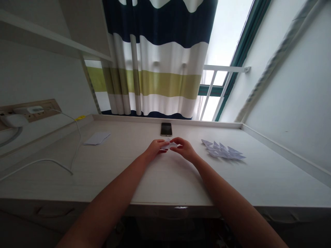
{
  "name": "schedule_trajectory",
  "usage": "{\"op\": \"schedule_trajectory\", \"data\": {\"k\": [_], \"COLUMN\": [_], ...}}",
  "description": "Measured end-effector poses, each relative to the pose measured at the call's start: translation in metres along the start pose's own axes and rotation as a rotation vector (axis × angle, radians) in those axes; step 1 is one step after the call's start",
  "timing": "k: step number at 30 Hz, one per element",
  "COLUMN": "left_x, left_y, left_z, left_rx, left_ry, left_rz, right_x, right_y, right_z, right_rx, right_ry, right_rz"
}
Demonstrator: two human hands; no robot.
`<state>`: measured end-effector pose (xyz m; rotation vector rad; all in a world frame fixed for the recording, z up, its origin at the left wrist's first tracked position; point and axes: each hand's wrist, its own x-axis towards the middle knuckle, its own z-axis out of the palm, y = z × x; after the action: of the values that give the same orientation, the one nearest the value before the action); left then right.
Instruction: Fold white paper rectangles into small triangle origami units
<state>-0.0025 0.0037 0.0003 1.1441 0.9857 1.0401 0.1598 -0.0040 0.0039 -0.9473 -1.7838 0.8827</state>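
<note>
**Left of frame:** a white cable [45,159] is laid on the desk [165,181]; a small stack of paper slips [97,138] lies beyond it.

**Left hand [156,148]:** is closed on a small folded white paper [168,146], held at centre.

**Smartphone [166,129]:** is placed just beyond the hands.

**Right hand [184,149]:** is closed on the paper's other end.

**Right of frame:** folded paper triangles [222,150] are grouped on the desk.

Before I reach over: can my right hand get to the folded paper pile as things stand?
Probably yes. Your right hand is close to the folded paper pile on the desk, with nothing showing between them, though it now pinches a small white paper.
</note>
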Motion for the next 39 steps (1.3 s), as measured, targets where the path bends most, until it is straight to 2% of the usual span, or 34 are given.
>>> {"op": "schedule_trajectory", "data": {"k": [9, 17, 32, 35, 39], "left_x": [-0.0006, 0.0004, -0.0011, -0.0016, -0.0018], "left_y": [0.0009, 0.0007, 0.0041, 0.0041, 0.0028], "left_z": [-0.001, -0.0011, 0.0029, 0.0027, 0.0018], "left_rx": [-0.021, -0.026, -0.096, -0.095, -0.074], "left_ry": [-0.019, -0.011, 0.063, 0.047, 0.033], "left_rz": [0.018, 0.013, -0.039, -0.033, -0.02], "right_x": [-0.0008, -0.0019, -0.0046, -0.0049, -0.0034], "right_y": [-0.0018, -0.0024, -0.0031, -0.003, 0.0], "right_z": [-0.0008, -0.0017, -0.0006, -0.0005, 0.0003], "right_rx": [-0.11, -0.095, -0.254, -0.232, -0.164], "right_ry": [-0.001, -0.018, -0.033, -0.029, -0.023], "right_rz": [-0.042, -0.034, -0.267, -0.255, -0.14]}}
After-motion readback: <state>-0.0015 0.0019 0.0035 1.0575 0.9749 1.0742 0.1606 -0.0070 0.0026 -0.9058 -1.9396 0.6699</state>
